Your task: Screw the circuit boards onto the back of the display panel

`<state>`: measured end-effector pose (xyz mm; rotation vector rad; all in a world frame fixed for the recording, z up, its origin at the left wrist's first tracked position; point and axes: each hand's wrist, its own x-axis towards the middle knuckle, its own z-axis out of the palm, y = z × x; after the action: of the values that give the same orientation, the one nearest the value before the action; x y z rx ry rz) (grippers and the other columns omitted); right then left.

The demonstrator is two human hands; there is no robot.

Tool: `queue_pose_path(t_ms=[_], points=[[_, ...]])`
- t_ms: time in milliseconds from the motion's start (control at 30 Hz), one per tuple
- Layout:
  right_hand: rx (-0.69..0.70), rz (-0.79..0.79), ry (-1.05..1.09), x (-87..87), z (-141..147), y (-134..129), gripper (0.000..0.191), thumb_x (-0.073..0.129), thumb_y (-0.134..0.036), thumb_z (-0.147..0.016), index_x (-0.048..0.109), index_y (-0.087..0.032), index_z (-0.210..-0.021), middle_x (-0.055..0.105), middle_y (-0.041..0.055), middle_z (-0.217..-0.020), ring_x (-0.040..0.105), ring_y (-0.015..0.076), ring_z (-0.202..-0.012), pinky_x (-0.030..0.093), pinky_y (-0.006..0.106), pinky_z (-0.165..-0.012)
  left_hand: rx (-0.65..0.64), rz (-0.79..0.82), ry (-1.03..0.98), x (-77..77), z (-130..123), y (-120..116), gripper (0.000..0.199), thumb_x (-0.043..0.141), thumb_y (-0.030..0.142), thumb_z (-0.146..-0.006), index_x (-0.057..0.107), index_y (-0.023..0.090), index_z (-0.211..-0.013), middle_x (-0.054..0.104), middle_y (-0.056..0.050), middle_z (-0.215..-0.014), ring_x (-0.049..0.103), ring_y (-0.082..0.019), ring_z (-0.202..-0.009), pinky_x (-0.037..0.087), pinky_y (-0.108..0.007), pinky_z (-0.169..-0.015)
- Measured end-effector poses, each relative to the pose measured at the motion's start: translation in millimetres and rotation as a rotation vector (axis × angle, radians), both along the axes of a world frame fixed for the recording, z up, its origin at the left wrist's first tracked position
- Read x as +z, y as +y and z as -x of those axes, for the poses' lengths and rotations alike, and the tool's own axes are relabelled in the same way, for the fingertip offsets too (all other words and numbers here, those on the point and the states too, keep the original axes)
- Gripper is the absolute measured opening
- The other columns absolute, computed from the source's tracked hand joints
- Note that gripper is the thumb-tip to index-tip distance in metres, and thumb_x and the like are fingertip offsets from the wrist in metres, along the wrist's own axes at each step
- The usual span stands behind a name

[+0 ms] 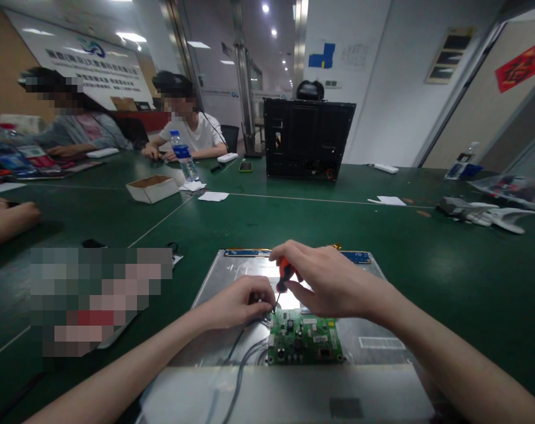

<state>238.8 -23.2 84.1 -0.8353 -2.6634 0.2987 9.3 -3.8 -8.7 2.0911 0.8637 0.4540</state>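
Head cam: right hand [326, 280] is wrapped around a small red-and-black screwdriver [285, 271], fingers closed on the handle, shaft tilted w/ the tip down at the top-left corner of a green circuit board [305, 338]. Left hand [245, 300] is right next to the tip, thumb + index bunched up by that same corner; can't tell if they're pinching anything tbh, too small to see.

Board is flat on the back of a silver metal panel [218, 277], roughly mid-width, closer to the wearer's end. Couple of grey cables [241, 374] run from around the board's left side down over the panel toward the wearer. Blue strip [356, 257] along the panel's far edge, partly hidden behind the right hand. All of it's on a big green table [461, 277].

Further back: black screen housing [311, 138] standing upright, phone [245, 166] just beside it, plus a water bottle [184, 158] near an open white box [152, 191]. Two ppl sitting across on the left, one in a white tee [208, 134]. Another person's forearm [11, 221] pokes in at the left edge, well apart from the wearer's hands.
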Motion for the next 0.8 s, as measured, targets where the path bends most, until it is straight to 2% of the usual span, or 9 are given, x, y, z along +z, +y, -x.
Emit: queue_pose_path(t_ms=[133,300,467,567,800], points=[[-0.006,-0.002,-0.019,3.1,4.0,-2.4,0.036,0.056,-0.020,-0.094,0.044,-0.016,-0.128,0.069,0.0065,-0.104,0.062,0.0159,-0.075,0.036,0.028,-0.060,0.008,0.000,0.021,0.1,-0.3,0.4,0.011,0.060,0.025,-0.083,0.065,0.016,-0.078,0.062,-0.001,-0.074,0.054,-0.016,-0.068,0.041,-0.026,-0.063],[-0.042,-0.076,-0.059,3.7,5.5,-2.5,0.024,0.054,-0.028,-0.098,0.051,-0.017,-0.119,0.068,0.0062,-0.104,0.062,0.0168,-0.074,0.032,0.028,-0.055,0.000,-0.018,0.011,-2.4,0.9,1.9,0.012,0.059,0.024,-0.084,0.064,0.016,-0.076,0.062,-0.001,-0.073,0.054,-0.016,-0.066,0.040,-0.025,-0.062],[-0.003,-0.011,-0.039,4.9,1.9,-2.7,0.037,0.054,-0.019,-0.091,0.045,-0.014,-0.127,0.066,0.0091,-0.109,0.062,0.0171,-0.078,0.037,0.029,-0.059,-0.030,0.001,-0.013,-1.1,0.9,2.3,0.012,0.059,0.026,-0.086,0.064,0.016,-0.080,0.061,-0.001,-0.075,0.053,-0.017,-0.067,0.041,-0.026,-0.063],[0.015,0.009,-0.037,7.6,1.8,-4.6,0.036,0.051,-0.015,-0.092,0.045,-0.014,-0.127,0.067,0.0090,-0.109,0.062,0.0168,-0.079,0.037,0.028,-0.060,-0.024,0.003,-0.013,-0.9,0.5,2.0,0.013,0.060,0.026,-0.085,0.064,0.016,-0.077,0.061,0.000,-0.074,0.052,-0.016,-0.066,0.040,-0.026,-0.063],[-0.060,-0.107,-0.068,5.2,6.9,-6.8,0.028,0.055,-0.027,-0.098,0.050,-0.017,-0.123,0.070,0.0069,-0.103,0.064,0.0170,-0.078,0.029,0.027,-0.055,0.008,-0.020,-0.006,-5.5,0.9,2.1,0.008,0.060,0.023,-0.082,0.064,0.016,-0.080,0.059,0.000,-0.074,0.052,-0.016,-0.067,0.039,-0.026,-0.062]])
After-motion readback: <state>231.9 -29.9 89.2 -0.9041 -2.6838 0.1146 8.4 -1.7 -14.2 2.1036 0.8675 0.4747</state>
